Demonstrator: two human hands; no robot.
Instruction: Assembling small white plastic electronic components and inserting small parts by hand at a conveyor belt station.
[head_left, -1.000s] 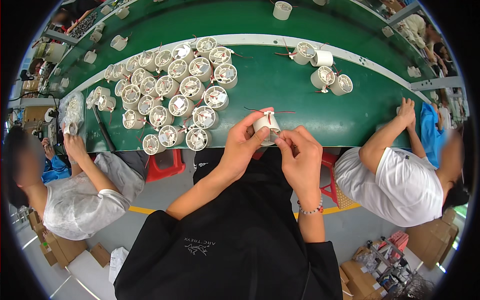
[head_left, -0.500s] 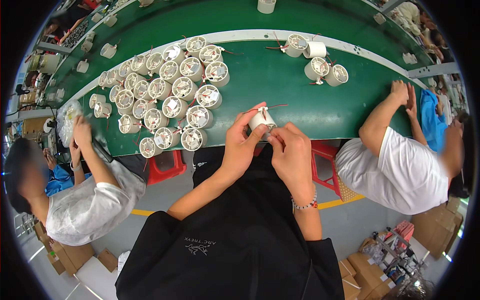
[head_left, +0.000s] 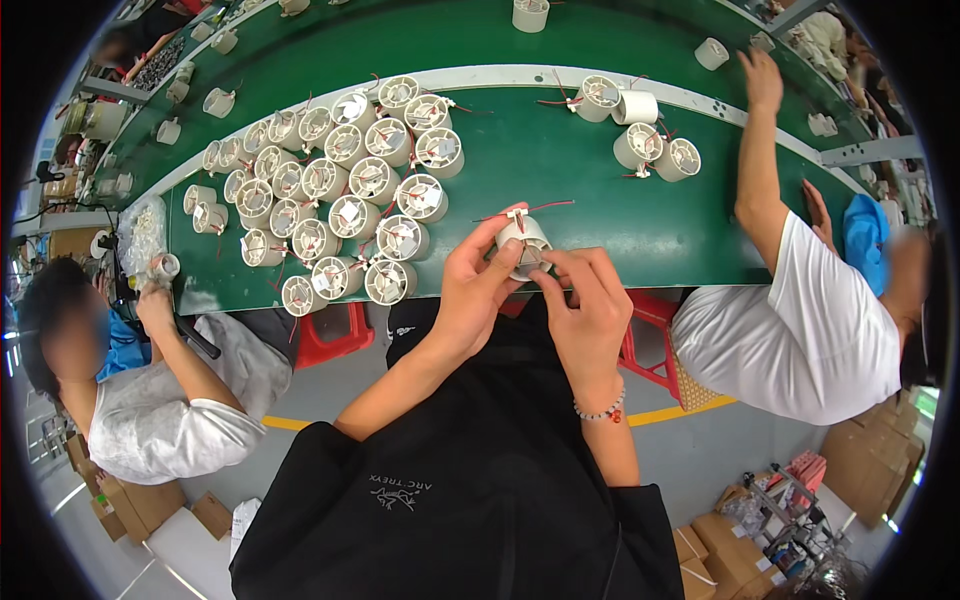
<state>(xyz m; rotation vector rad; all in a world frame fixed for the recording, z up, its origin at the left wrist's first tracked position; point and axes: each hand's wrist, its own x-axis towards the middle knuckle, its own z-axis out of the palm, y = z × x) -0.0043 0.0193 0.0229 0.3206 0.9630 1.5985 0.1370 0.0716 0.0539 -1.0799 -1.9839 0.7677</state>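
Just above the near edge of the green table, my left hand grips a white cylindrical housing. Its open end is tilted toward me, and thin red wires come from a small white fitting on its far side. Inside the opening a greyish piece shows, too small to name. My right hand is closed in a pinch at the housing's rim, thumb and forefinger touching it. Whatever lies between those fingertips is hidden. Left of my hands stand several similar housings with red wires, many with pale pieces inside.
A smaller group of housings sits at the right. Behind a white rail runs a green belt carrying scattered housings. Co-workers sit on both sides; the right one's hand reaches over the belt. Red stools stand below the table.
The housing's open end has turned more toward me, showing its inside. My right hand has shifted slightly right. The right co-worker's arm has reached out to the belt; the left co-worker now holds up a housing.
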